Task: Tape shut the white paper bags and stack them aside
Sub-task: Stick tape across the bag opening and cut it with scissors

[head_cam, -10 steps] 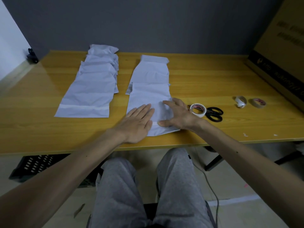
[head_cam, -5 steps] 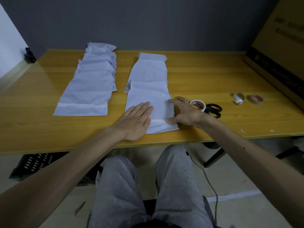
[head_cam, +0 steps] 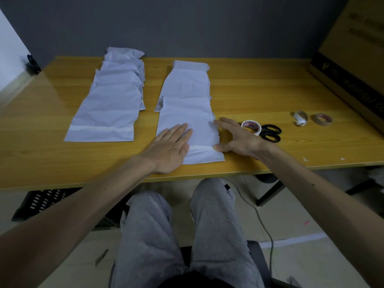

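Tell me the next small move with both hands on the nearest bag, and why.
Probably slide the nearest white paper bag onto the left pile: a tape strip already crosses it, the left hand lies flat on it, and the right hand touches its right edge.

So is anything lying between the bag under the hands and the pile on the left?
Nothing visible: only bare table separates the bag from the left pile. The tape roll and scissors lie on its other side.

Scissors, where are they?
Head view: the scissors lie right of the middle on the table, beside the tape roll, just past the right hand.
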Demonstrator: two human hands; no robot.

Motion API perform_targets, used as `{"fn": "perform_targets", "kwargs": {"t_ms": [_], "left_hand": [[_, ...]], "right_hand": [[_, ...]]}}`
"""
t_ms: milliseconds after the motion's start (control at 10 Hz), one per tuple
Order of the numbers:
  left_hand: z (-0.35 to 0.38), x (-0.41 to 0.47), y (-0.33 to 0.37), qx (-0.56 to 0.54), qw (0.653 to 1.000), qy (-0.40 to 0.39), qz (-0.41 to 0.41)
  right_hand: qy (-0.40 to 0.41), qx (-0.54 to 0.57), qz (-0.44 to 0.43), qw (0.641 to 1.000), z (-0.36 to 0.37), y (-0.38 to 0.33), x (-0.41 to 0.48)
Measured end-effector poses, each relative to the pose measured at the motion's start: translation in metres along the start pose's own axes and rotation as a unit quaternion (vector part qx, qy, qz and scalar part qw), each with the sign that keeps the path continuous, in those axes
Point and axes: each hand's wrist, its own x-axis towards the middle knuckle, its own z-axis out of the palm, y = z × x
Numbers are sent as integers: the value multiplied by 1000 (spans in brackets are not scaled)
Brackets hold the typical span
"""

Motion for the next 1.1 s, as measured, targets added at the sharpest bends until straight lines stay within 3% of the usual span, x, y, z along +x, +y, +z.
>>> {"fn": "perform_targets", "kwargs": {"t_ms": [600,700,800,900,1100], "left_hand": [[4,0,-2,-2,1000,17,6],[5,1,-1,0,1000,22,5],[5,1,-2,2,1000,23,3],[5,1,-1,3,1000,20,1],[6,2,-1,8,1000,25,2]], "right_hand": [[-38,-42,-59,997,-3,7,-8],[-38,-20,-49,998,-5,9,-9],[-21,109,-9,994,-6,3,-10],[0,122,8,992,-1,-4,-8],[60,-88,-12,994,21,-19,5]]}}
